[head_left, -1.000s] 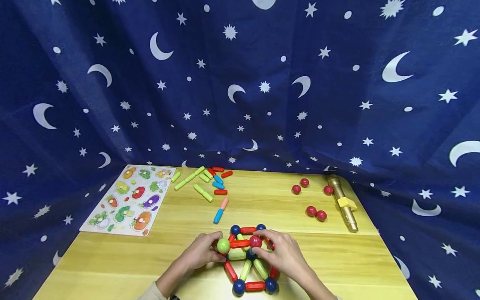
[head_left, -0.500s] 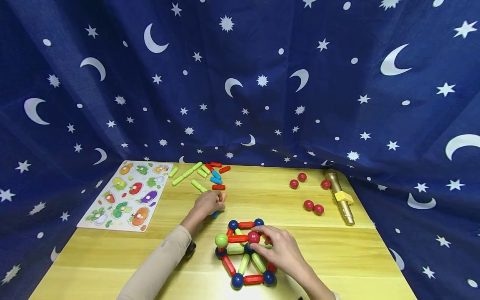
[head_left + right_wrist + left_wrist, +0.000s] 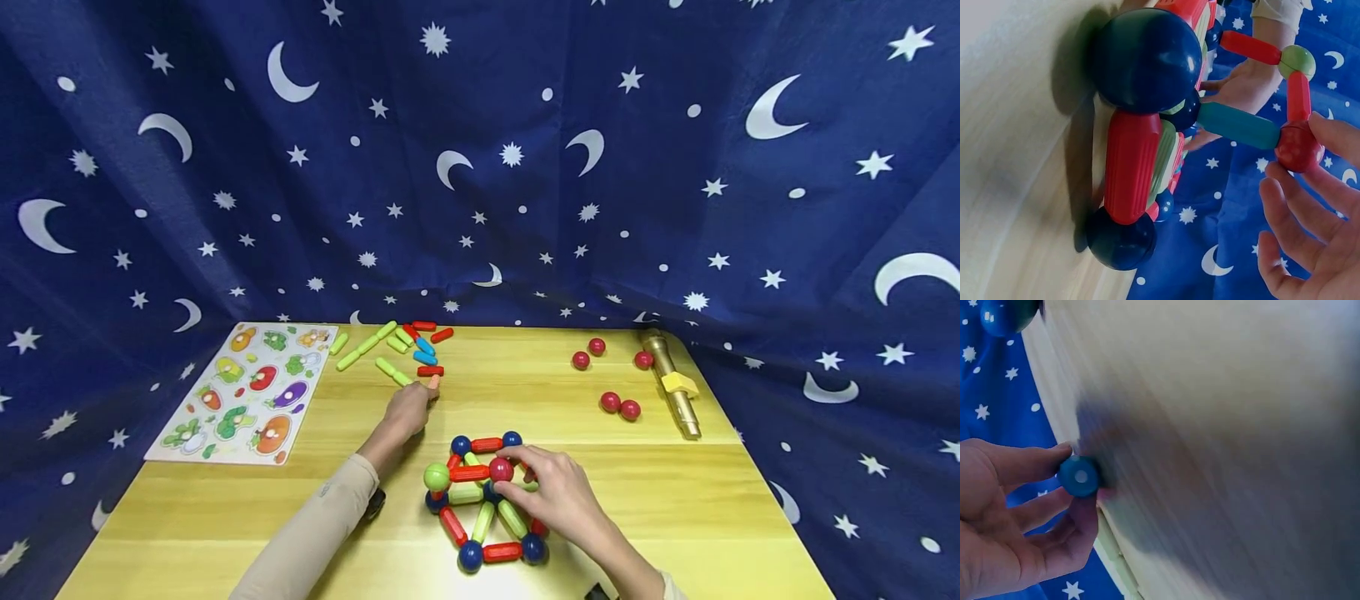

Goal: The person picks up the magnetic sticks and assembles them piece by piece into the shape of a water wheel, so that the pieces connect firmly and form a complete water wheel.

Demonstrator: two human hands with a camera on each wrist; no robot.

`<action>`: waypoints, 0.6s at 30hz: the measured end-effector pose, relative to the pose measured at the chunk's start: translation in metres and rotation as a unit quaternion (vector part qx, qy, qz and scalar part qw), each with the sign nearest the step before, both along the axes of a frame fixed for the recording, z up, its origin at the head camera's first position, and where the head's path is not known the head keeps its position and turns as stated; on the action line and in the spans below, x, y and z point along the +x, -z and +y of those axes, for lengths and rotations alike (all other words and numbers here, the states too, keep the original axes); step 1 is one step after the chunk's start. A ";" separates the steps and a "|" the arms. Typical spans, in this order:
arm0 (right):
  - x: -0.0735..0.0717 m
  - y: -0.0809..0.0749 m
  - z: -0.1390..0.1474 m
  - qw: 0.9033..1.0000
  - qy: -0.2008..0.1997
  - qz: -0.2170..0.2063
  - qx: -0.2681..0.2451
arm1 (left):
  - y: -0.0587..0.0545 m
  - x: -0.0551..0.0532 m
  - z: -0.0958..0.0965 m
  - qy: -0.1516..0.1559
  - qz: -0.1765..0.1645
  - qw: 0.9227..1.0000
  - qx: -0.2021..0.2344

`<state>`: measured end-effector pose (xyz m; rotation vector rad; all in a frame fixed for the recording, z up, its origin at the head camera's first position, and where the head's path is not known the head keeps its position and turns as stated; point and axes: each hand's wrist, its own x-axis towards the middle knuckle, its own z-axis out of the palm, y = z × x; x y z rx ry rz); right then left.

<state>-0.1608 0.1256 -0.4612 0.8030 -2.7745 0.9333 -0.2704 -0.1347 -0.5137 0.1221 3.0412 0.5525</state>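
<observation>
My left hand (image 3: 408, 410) reaches past the ball-and-stick frame and pinches a magnetic stick with thumb and fingers. Its pink end (image 3: 434, 382) shows beyond the fingers in the head view, its blue end (image 3: 1080, 476) in the left wrist view. With thumb and fingertips, my right hand (image 3: 558, 496) holds the red ball (image 3: 501, 470) at the top of the frame. A red stick (image 3: 469, 473) joins that ball to a green ball (image 3: 437, 477), and a blue stick (image 3: 1238, 125) runs under it. Dark blue balls (image 3: 471, 556) with red and green sticks form the base.
Loose green sticks (image 3: 358, 353), red sticks (image 3: 431, 372) and blue sticks (image 3: 424, 358) lie at the back. A vegetable puzzle board (image 3: 247, 390) is on the left. Several red balls (image 3: 611, 402) and a gold tube (image 3: 684, 412) with a yellow block (image 3: 679, 384) lie right.
My left hand has left the green ball, moved away toward the back and taken hold of the blue and pink stick. The right hand stays at the red ball.
</observation>
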 end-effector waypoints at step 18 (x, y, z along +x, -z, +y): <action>-0.001 0.000 -0.004 0.998 0.046 -0.026 -0.024 | -0.081 0.050 0.030 0.161 -0.094 0.906 0.379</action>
